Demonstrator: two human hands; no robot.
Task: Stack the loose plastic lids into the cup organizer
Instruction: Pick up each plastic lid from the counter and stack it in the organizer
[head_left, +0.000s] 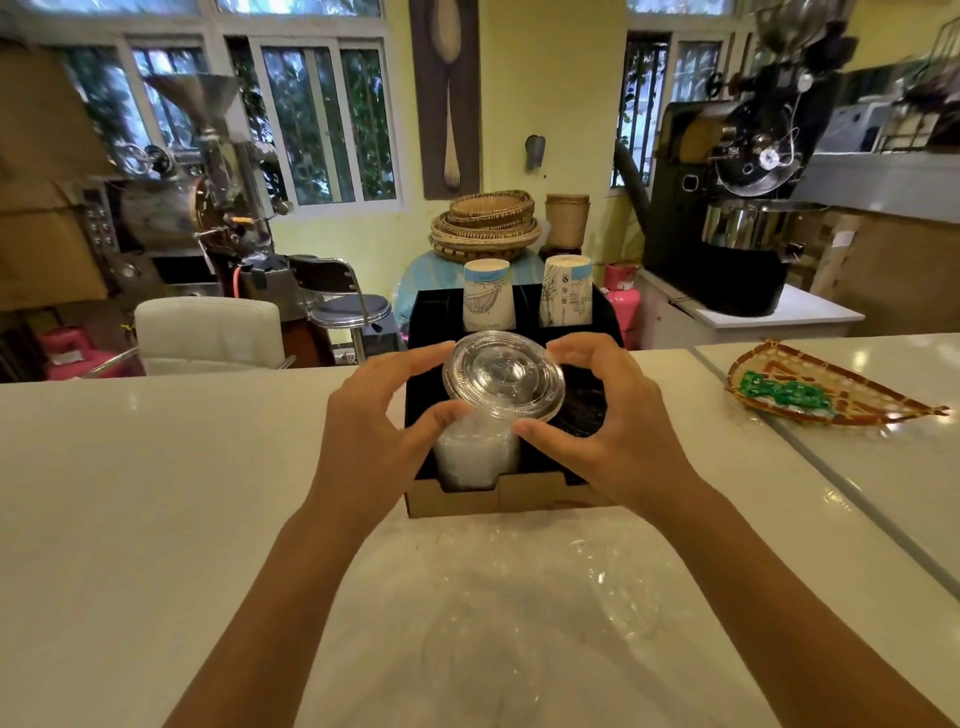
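A black cup organizer (426, 317) with a cardboard front stands on the white counter. A clear plastic lid (503, 375) is tilted toward me over its front left slot, above a stack of clear lids (475, 457) in that slot. My left hand (379, 421) and my right hand (613, 421) both pinch the lid's rim from either side. Black lids (584, 410) fill the front right slot, partly hidden by my right hand. Two stacks of paper cups (488, 301) stand upside down in the back slots. Loose clear lids (519, 613) lie on the counter near me.
A woven tray (831, 395) with green packets sits on the counter to the right. Beyond the counter are a white chair (208, 332), a stool, stacked baskets (488, 223) and coffee roasting machines on both sides.
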